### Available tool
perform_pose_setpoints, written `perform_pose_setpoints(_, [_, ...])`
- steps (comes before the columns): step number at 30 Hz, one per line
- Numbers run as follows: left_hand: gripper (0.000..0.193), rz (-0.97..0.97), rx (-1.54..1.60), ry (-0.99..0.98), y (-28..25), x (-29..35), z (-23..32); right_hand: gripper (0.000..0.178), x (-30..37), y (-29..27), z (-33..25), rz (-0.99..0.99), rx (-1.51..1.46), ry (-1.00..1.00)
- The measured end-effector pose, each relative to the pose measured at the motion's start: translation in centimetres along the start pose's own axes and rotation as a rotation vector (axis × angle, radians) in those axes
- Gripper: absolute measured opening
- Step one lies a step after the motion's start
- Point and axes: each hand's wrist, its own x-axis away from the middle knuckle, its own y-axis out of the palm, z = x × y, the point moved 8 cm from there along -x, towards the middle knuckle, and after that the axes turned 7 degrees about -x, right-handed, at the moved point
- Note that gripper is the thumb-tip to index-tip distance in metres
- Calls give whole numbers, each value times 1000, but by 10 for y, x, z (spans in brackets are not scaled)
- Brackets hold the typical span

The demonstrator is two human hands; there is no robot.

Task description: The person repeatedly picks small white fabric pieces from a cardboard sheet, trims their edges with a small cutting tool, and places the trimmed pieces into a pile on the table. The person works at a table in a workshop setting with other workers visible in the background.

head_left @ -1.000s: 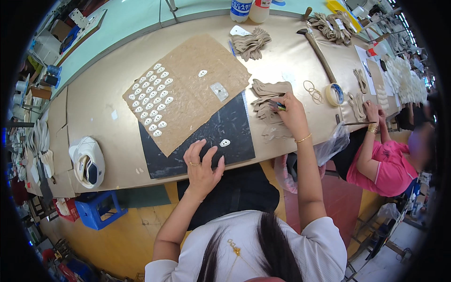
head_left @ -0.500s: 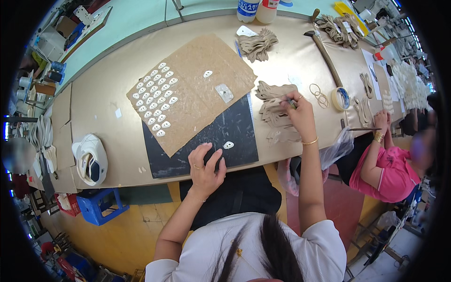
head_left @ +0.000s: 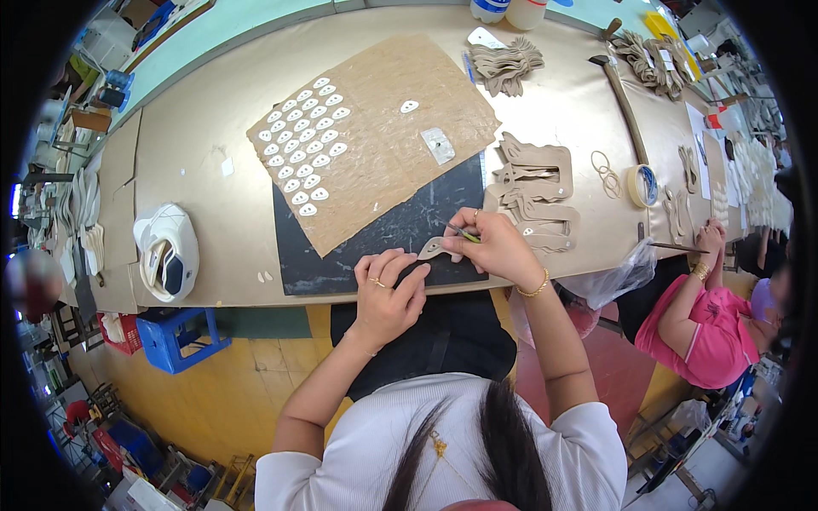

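Note:
My right hand [head_left: 494,243] is closed over the black board [head_left: 341,260]. Its fingers grip a small curved tan piece [head_left: 433,249] and a slim pen-like tool [head_left: 464,232] with a green part. My left hand [head_left: 388,289] is at the board's near edge, fingers curled together against the tan piece's left end; what its fingertips hold is hidden. Beyond my hands, a brown sheet [head_left: 383,153] lies tilted over the board. Rows of small white oval pieces with holes [head_left: 296,157] cover its left part. Fanned tan cut pieces [head_left: 537,183] lie beyond my right hand.
A white cap [head_left: 166,251] lies at the left. Rubber bands [head_left: 606,175], a tape roll [head_left: 641,185] and a hammer [head_left: 626,106] lie to the right. Bundled tan pieces [head_left: 507,64] and bottles [head_left: 526,12] stand farther back. A co-worker in pink [head_left: 694,328] sits at the right.
My right hand has come from the fanned pieces to the board, bringing a tan piece to my left hand. My left fingers have drawn together. The white piece on the board is now hidden.

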Motion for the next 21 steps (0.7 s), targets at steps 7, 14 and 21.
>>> perform_pose_setpoints(7, [34, 19, 36, 23, 0, 3, 0, 24, 7, 0, -1, 173, 112, -90])
perform_pose_setpoints(14, [33, -41, -28, 67, 6, 4, 3, 25, 12, 2, 4, 255, 103, -136])
perform_pose_setpoints(21, [36, -63, -98, 75, 9, 3, 6, 24, 13, 3, 2, 261, 139, -128])
